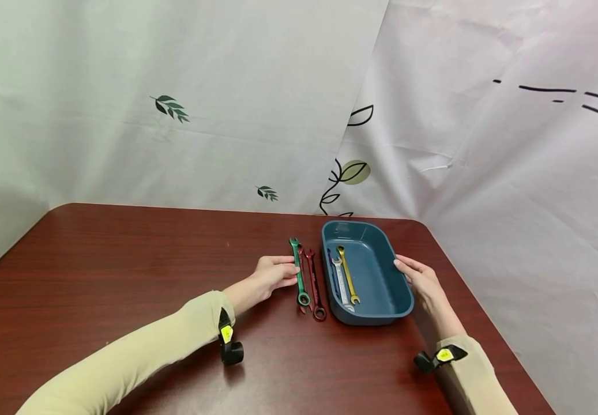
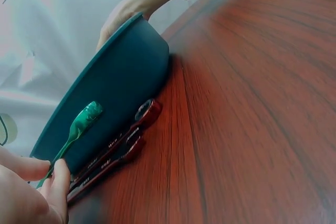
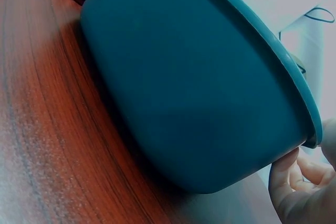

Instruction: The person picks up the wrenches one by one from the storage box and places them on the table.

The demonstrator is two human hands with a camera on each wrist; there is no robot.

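Observation:
My left hand [image 1: 274, 274] pinches a green wrench [image 1: 300, 282] between thumb and fingers. In the left wrist view the green wrench [image 2: 84, 121] is raised above the table. Two red wrenches [image 1: 315, 288] lie side by side on the table, just left of a blue rectangular tub [image 1: 376, 314]. Inside the tub, along its left side, are a yellow wrench [image 1: 347, 275], a silver wrench [image 1: 339, 282] and a dark blue one [image 1: 332, 271]. My right hand [image 1: 423, 285] grips the tub's right rim, fingers below the lip in the right wrist view.
The brown wooden table [image 1: 122, 276] has its right edge close beside the tub and my right forearm. A pale curtain [image 1: 226, 104] with leaf prints hangs behind the table's far edge. Each sleeve carries a strapped wrist camera [image 1: 231, 346].

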